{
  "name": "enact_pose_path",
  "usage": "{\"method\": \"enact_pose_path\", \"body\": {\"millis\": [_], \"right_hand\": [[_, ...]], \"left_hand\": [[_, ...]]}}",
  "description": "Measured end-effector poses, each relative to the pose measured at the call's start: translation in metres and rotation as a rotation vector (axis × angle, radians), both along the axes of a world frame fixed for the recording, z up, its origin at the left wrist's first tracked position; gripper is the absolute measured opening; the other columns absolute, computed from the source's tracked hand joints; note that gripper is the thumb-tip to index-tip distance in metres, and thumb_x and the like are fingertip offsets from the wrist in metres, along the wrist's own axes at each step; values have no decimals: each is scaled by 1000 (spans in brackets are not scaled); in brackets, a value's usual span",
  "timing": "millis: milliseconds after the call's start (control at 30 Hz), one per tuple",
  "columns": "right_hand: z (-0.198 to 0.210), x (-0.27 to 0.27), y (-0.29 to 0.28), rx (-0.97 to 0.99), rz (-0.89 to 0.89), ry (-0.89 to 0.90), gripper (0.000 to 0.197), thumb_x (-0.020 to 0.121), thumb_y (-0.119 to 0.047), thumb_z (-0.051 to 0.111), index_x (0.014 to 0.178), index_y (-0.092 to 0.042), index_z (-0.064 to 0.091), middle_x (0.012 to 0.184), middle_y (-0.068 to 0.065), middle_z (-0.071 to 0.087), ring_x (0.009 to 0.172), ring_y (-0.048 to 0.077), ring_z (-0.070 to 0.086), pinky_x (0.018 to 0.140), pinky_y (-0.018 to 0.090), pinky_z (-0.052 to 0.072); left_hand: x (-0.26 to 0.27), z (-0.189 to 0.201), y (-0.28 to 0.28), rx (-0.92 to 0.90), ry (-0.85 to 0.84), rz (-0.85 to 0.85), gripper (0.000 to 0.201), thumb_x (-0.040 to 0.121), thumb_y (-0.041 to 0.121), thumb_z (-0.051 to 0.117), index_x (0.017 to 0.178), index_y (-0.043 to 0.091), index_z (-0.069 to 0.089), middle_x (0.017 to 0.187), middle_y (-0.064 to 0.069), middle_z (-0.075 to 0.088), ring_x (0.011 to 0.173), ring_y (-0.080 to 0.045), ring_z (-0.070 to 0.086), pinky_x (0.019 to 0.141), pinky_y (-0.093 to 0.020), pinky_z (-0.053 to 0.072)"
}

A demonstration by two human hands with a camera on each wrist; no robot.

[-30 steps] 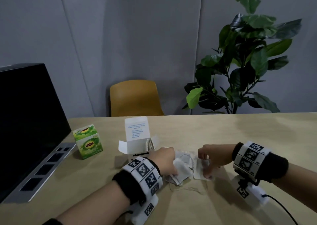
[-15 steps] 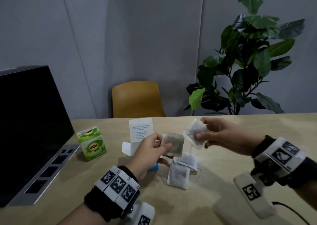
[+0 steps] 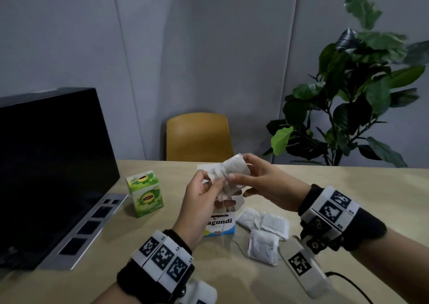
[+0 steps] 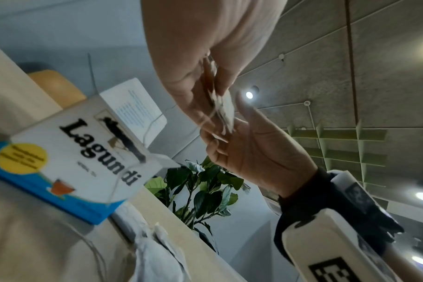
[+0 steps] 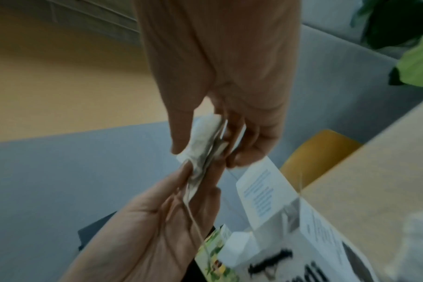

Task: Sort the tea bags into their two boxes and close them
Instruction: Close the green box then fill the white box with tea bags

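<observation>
Both hands are raised over the open white Lagundi box [image 3: 220, 222], pressing two tea bags [image 3: 232, 168] together. My left hand [image 3: 214, 182] pinches their lower left edge. My right hand [image 3: 239, 168] grips them between thumb and fingers. In the right wrist view the tea bags [image 5: 203, 141] sit between both hands, a string hanging down. The left wrist view shows the same tea bags [image 4: 221, 103] edge-on beside the Lagundi box [image 4: 85, 148]. Loose tea bags [image 3: 262, 231] lie on the table right of the box. A green tea box [image 3: 145, 193] stands shut to the left.
A dark laptop [image 3: 51, 164] stands open at the table's left. A yellow chair [image 3: 198, 136] and a leafy plant [image 3: 352, 90] are beyond the far edge. A cable [image 3: 348, 285] trails from my right wrist across the wooden table [image 3: 348, 187].
A second ago both hands were down on the pile. Each then lifted one tea bag, held apart. Now the hands have come together above the white box.
</observation>
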State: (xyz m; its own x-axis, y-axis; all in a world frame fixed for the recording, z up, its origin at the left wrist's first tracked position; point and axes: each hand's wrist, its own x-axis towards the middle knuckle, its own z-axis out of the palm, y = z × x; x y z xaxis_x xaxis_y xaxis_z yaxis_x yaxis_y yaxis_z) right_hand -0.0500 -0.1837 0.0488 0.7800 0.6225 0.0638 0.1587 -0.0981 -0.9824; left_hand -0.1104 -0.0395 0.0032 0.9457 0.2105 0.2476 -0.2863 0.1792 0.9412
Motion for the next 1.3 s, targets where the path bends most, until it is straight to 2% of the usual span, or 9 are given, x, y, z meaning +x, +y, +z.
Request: {"method": "enact_pose_path", "body": {"millis": [100,167,233,367,467,733,967,1167,1300], "right_hand": [[13,6,8,-167,55,-216,24,85,-8,63,108,-4,58,89,7,64,78,15,62,68,29,53],[22,13,15,-191,-5,-358,20,83,-4,64,103,-3,61,85,7,63,75,16,61,68,32,55],[31,23,21,-166,-87,-472,18,82,-2,66,99,-5,62,83,7,62,75,18,60,69,36,55],[37,43,27,-174,-118,-567,17,80,-6,69,95,-10,64,86,10,65,77,17,61,73,35,56],[31,50,30,-239,-52,-546,14,81,-6,68,93,-13,63,84,6,64,75,17,62,71,35,58],[19,50,27,-608,168,-724,18,81,-15,69,100,-13,65,93,-1,66,84,18,65,72,21,52],[15,40,50,-763,340,-948,22,83,-9,64,105,-10,67,105,5,69,95,20,62,84,26,46],[-14,37,61,-810,448,-1057,23,82,-4,62,105,-9,68,107,8,66,96,22,61,77,16,38],[-18,37,60,-907,551,-1049,35,81,1,61,114,-10,64,115,9,64,103,23,60,83,26,47]], "left_hand": [[2,5,19,179,-49,-2,15,92,25,52,94,10,55,88,-5,72,83,-22,69,67,-34,58],[5,9,39,368,-78,101,14,88,36,54,86,23,57,86,7,68,83,-12,64,67,-26,51],[9,9,59,497,-29,194,13,83,40,61,88,29,55,94,10,63,90,-10,59,70,-21,43],[12,-3,80,864,223,102,52,70,48,73,111,38,42,124,12,40,112,-7,42,85,-25,39],[14,-12,82,1014,334,-13,79,64,46,79,126,41,30,136,7,30,122,-11,33,99,-33,37],[27,-21,79,1049,391,-190,84,61,30,86,118,42,25,136,8,36,111,-11,46,73,-12,41],[32,-25,81,1016,376,-152,80,58,28,87,117,37,34,125,8,46,113,-11,47,85,-23,41],[32,-24,81,1023,377,-138,78,57,27,87,117,35,39,128,10,49,115,-11,48,94,-28,43],[32,-24,82,1034,392,-130,76,58,26,87,117,36,39,128,11,45,117,-10,45,89,-23,41]]}}
